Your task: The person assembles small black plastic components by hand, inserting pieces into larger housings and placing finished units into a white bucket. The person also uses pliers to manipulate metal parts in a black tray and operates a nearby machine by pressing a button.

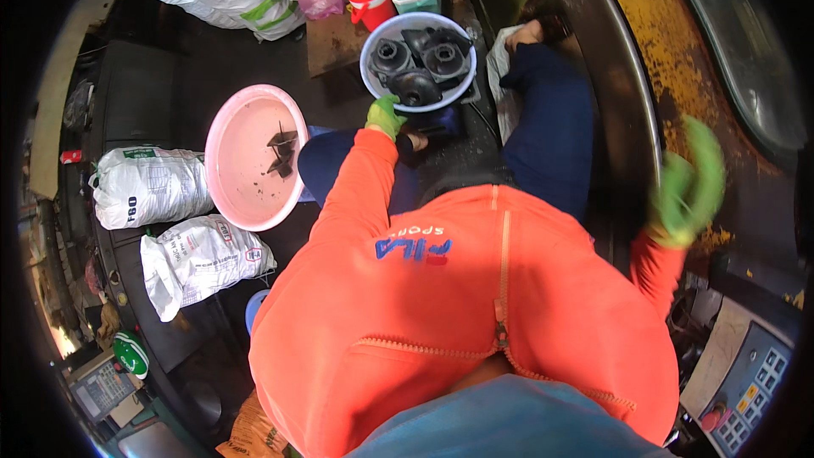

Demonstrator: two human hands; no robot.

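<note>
My left hand, in a green glove, has its fingers closed at the near left rim of a pale lavender-blue basin. Inside that basin lie several black moulded parts, some with round ribbed hubs. Off to the right, my right hand, also green-gloved, is raised beside the yellow machine. It is smeared by motion, but a gap shows between thumb and fingers, and nothing is seen in it.
A pink basin on the left holds a few dark pieces. White sacks stand beside it. Beyond the blue basin are a red jug and a teal basket. The worn yellow machine and a button panel flank my right side.
</note>
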